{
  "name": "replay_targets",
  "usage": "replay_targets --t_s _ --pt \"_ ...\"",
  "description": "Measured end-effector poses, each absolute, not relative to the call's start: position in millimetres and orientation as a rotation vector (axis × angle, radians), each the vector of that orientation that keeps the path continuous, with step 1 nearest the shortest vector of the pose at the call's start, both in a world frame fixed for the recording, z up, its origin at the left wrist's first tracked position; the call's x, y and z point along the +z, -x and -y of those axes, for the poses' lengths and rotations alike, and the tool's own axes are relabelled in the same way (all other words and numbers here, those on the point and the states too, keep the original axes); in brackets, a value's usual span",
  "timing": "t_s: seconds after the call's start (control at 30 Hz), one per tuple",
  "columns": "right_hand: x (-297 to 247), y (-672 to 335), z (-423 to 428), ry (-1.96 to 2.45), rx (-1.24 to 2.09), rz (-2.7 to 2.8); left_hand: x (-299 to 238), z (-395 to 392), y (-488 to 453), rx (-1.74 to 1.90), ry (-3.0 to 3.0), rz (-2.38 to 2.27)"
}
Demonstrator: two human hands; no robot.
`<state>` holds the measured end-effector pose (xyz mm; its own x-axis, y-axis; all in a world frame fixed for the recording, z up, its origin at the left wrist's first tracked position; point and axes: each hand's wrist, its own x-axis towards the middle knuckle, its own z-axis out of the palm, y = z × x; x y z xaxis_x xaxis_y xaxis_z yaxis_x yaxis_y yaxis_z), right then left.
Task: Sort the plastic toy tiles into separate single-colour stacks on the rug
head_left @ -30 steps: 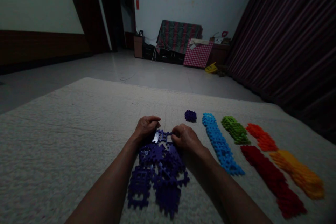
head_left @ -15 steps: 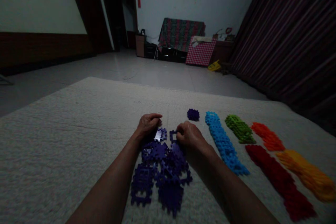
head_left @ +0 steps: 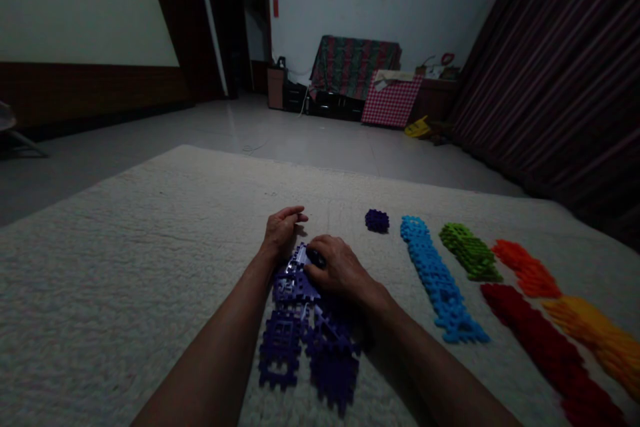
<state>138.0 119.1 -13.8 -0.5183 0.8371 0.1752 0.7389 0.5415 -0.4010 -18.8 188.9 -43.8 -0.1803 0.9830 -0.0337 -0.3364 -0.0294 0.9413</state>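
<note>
A heap of flat purple interlocking tiles (head_left: 305,333) lies on the cream rug (head_left: 125,267) in front of me. My left hand (head_left: 281,232) rests at the far end of the heap, holding a tilted purple tile, with its index finger stretched forward. My right hand (head_left: 337,269) lies over the top of the heap beside it, fingers curled on a purple piece. A small purple block (head_left: 377,220) sits alone farther back on the rug.
To the right lie rows of tiles: blue (head_left: 437,280), green (head_left: 470,252), orange (head_left: 527,269), red (head_left: 550,347), yellow (head_left: 595,333). Grey floor lies beyond the rug. A dark striped curtain (head_left: 560,67) hangs at right; covered furniture (head_left: 355,70) stands by the far wall.
My right hand has moved left from the heap's right side onto its top, close against my left hand. My left index finger has stretched out. The view has shifted slightly.
</note>
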Motion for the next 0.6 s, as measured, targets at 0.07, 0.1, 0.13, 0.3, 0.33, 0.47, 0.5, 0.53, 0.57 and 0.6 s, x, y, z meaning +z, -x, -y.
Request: replay_targets --t_s 0.07,0.1,0.13,0.3,0.33,0.47,0.5,0.53,0.57,0.6 --pt "-12.8 -137.2 -117.7 1.29 0.351 2.471 -45.1 -190.2 17.7 1.481 -0.861 -1.089" --pt "-12.1 -136.9 -116.6 1.285 0.32 2.498 -46.2 -191.0 17.4 1.48 -0.861 -1.093" --pt "-11.1 -136.5 -115.5 1.284 0.283 2.524 -47.5 -191.9 17.2 1.482 -0.862 -1.093" --pt "-9.9 -135.4 -118.1 1.338 0.165 2.565 -53.0 -194.5 17.4 1.488 -0.875 -1.073" --pt "-11.5 -136.4 -121.1 1.355 0.177 2.541 -53.2 -194.4 17.4 1.489 -0.879 -1.075" --pt "-23.3 -146.8 -135.7 1.394 0.198 2.329 -50.2 -192.3 17.2 1.479 -0.902 -1.118" --pt "-26.4 -150.6 -138.8 1.383 0.175 2.276 -48.9 -191.5 17.0 1.474 -0.905 -1.132" --pt "-29.2 -154.7 -141.3 1.363 0.147 2.232 -47.6 -190.7 16.8 1.47 -0.908 -1.141" --pt "-31.4 -158.9 -143.3 1.337 0.113 2.193 -46.4 -189.9 16.5 1.465 -0.913 -1.143" --pt "-33.2 -163.1 -144.9 1.303 0.079 2.161 -45.3 -189.2 16.1 1.464 -0.916 -1.141"
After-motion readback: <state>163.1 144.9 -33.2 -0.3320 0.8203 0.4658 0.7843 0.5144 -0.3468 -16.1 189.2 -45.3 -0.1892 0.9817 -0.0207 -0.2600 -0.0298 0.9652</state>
